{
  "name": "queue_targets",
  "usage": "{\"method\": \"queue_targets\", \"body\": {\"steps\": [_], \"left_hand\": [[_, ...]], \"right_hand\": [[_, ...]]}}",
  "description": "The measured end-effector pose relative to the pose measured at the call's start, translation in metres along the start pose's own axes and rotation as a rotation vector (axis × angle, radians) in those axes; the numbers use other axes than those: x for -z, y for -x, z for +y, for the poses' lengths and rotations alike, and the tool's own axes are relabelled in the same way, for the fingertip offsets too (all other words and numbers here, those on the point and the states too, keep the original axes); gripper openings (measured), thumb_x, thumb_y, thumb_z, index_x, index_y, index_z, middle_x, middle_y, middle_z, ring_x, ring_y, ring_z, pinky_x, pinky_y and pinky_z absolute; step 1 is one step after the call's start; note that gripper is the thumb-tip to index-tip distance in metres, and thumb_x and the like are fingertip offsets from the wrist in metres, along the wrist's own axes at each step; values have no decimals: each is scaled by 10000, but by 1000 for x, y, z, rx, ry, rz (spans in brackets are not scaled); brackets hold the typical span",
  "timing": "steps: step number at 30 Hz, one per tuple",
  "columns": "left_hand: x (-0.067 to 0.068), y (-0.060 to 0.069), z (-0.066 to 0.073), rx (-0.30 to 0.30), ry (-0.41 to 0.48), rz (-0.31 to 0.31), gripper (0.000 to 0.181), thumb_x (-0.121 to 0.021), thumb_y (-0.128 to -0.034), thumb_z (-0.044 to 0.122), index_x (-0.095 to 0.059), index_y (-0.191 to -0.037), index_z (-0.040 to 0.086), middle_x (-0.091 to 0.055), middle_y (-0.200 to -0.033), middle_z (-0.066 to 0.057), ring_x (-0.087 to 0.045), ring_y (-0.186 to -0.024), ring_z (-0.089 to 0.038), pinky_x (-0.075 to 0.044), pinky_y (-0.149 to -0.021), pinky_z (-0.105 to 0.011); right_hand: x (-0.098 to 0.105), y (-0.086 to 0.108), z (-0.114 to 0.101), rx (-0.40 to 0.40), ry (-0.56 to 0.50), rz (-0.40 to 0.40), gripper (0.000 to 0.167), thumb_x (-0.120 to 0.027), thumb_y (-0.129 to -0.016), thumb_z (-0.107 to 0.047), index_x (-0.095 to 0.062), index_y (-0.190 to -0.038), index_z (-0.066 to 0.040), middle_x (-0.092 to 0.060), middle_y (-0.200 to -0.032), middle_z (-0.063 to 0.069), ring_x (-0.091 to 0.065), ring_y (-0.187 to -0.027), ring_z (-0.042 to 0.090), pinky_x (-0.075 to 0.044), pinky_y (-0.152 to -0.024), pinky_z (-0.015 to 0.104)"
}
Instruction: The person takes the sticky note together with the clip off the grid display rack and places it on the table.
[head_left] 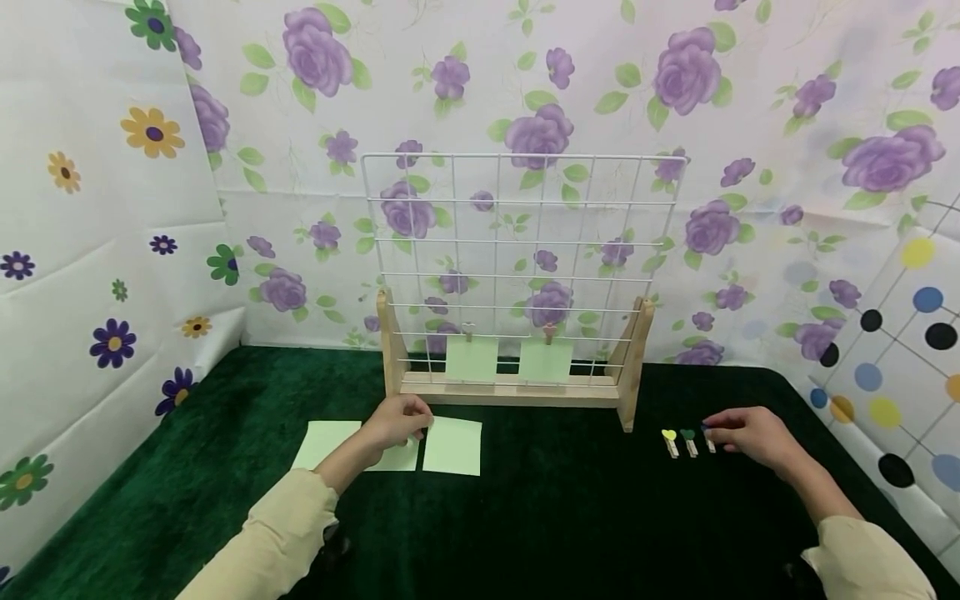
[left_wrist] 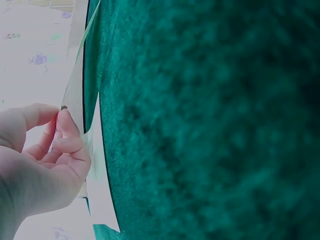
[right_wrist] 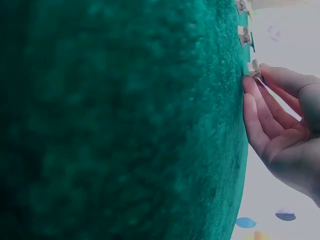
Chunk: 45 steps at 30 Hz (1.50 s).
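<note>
Your left hand (head_left: 393, 421) pinches the far left corner of the right-hand pale green paper sheet (head_left: 452, 447) between thumb and fingers. This corner is raised; the sheet lies on the dark green table cloth (head_left: 570, 508), left of centre. More pale green paper (head_left: 325, 442) lies just to the left, partly hidden behind your left hand and wrist.

Your right hand (head_left: 753, 435) pinches the blue-topped clothespin (head_left: 711, 445) at the right side of the table. It is the rightmost of three in a row: the green-heart clothespin (head_left: 691, 446) is just left of it, and the yellow-heart clothespin (head_left: 672, 446) is at the left end.

Note the wooden stand (head_left: 510, 395) on the far side, between your hands. It carries an upright white wire grid (head_left: 525, 202). Two pale green sheets hang side by side low on the grid: the left hanging sheet (head_left: 471, 360) under a pale clip (head_left: 468, 332), the right hanging sheet (head_left: 545, 361) under a reddish clip (head_left: 549, 334). The stand's left foot is near your left hand; its right foot is left of the clothespin row. A purple-rose backdrop (head_left: 480, 67) closes the far side.
</note>
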<state>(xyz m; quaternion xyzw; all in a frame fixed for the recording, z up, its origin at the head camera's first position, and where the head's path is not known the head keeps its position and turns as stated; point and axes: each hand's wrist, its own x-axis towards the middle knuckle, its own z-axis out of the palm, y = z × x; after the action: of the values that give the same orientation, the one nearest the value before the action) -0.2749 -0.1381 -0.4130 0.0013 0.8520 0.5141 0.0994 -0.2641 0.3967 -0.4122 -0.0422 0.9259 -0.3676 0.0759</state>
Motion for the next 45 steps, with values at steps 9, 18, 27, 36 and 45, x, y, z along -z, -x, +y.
{"method": "queue_targets", "body": {"steps": [9, 18, 27, 36, 45], "left_hand": [[-2, -1, -4, 15, 12, 15, 72, -587, -943, 87, -617, -938, 21, -591, -846, -90, -554, -719, -196, -386, -568, -282], [-6, 1, -3, 15, -73, 74, 50, -662, -873, 72, -633, -877, 31, -584, -826, -77, -537, -728, -205, -429, -590, -306], [-8, 0, -4, -13, -105, 106, 63, -683, -852, 40, -631, -881, 18, -585, -840, -82, -519, -747, -205, -410, -604, -294], [-8, 4, -2, -67, -77, 134, 69, -637, -907, 64, -643, -956, 16, -612, -942, -92, -552, -852, -233, -463, -713, -370], [-8, 14, 6, -104, -39, 107, 150, -623, -919, 52, -631, -1049, -22, -616, -993, -92, -567, -905, -234, -477, -779, -403]], "right_hand": [[-1, -1, 2, -13, -10, -18, 404, -655, -929, -249, -628, -1178, 67, -597, -1163, 223, -592, -877, 205, -525, -702, 321], [-4, 0, 2, -8, -6, -25, 383, -637, -942, -227, -623, -1187, 66, -586, -1180, 237, -586, -873, 207, -516, -694, 322], [-3, -2, 5, -27, -7, -25, 400, -645, -937, -246, -618, -1195, 58, -599, -1161, 202, -582, -902, 219, -518, -724, 336], [-2, 0, 4, -39, -30, -23, 422, -649, -933, -244, -596, -1219, 62, -592, -1171, 211, -591, -934, 225, -527, -743, 338], [-2, 0, 2, 2, -31, 25, 437, -565, -988, -228, -536, -1265, 109, -564, -1208, 280, -605, -972, 265, -541, -731, 330]]}}
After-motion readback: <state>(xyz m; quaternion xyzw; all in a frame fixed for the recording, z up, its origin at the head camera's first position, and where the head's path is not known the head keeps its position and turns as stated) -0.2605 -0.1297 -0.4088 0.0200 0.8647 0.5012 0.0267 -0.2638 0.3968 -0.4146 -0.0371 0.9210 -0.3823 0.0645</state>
